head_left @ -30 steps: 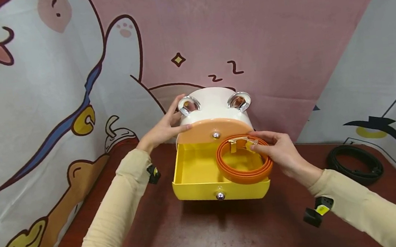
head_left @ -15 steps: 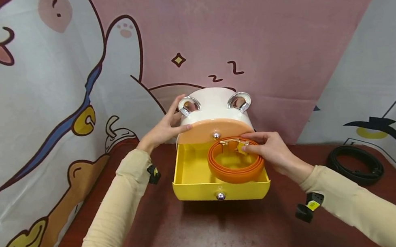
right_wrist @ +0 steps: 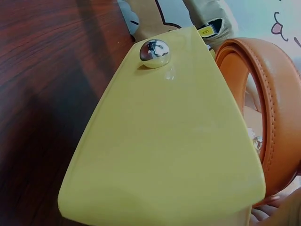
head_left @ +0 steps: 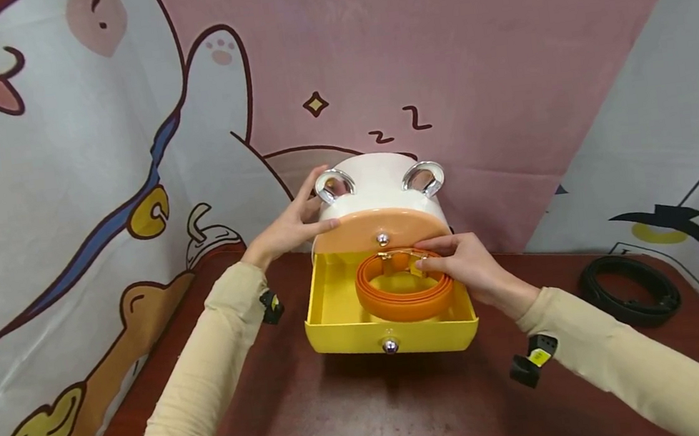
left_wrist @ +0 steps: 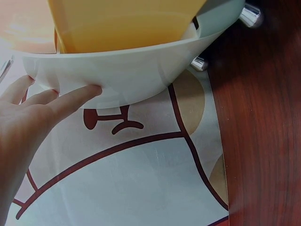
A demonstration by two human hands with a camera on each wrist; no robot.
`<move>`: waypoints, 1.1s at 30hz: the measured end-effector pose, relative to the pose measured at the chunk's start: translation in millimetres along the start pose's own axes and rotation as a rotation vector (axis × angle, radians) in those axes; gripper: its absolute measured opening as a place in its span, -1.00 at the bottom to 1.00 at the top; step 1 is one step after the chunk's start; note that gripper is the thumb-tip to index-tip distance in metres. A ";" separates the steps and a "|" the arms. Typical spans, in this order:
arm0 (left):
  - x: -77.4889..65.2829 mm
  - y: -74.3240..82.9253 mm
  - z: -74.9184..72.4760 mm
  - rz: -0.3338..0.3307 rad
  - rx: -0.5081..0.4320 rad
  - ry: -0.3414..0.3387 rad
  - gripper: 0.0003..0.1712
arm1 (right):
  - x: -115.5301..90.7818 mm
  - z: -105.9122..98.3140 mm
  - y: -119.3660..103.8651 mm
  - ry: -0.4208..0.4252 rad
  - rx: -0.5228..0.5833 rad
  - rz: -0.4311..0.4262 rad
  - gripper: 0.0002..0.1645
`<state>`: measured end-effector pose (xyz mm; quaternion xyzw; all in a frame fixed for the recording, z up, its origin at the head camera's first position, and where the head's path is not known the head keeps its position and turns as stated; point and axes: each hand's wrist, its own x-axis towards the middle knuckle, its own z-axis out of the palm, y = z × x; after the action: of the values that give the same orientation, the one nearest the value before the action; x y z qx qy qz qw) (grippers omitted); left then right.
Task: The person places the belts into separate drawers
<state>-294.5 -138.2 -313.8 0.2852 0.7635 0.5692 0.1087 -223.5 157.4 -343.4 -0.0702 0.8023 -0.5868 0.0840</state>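
A small white drawer cabinet [head_left: 378, 182] with chrome ears and an orange upper drawer front has its yellow lower drawer [head_left: 333, 299] pulled out. My left hand [head_left: 286, 231] rests on the cabinet's left, its thumb at the orange front. In the left wrist view, straight fingers [left_wrist: 77, 101] press the white side. My right hand [head_left: 475, 268] pinches a coiled orange belt [head_left: 407, 305] near its metal buckle. The coil is over the drawer's right half, its lower part inside the walls; whether it touches the drawer floor cannot be told. In the right wrist view the belt [right_wrist: 282, 94] shows behind the drawer front.
A coiled black belt [head_left: 632, 286] lies on the dark red-brown table [head_left: 372, 417] at the right. A printed cartoon cloth [head_left: 471, 89] hangs behind the cabinet and along both sides. The drawer front has a round chrome knob [head_left: 390, 346].
My right hand has carried the orange belt left and slightly lower, from the drawer's right edge to over its inside. The left hand, cabinet and drawer have stayed put.
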 end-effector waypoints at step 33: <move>11.3 -25.8 -7.0 0.011 -0.018 0.007 0.06 | 18.0 37.2 16.2 0.041 -0.059 0.009 -0.61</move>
<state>-315.2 -142.5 -333.7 0.2864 0.7570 0.5778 0.1054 -233.3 123.9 -370.8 -0.0567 0.8210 -0.5640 0.0681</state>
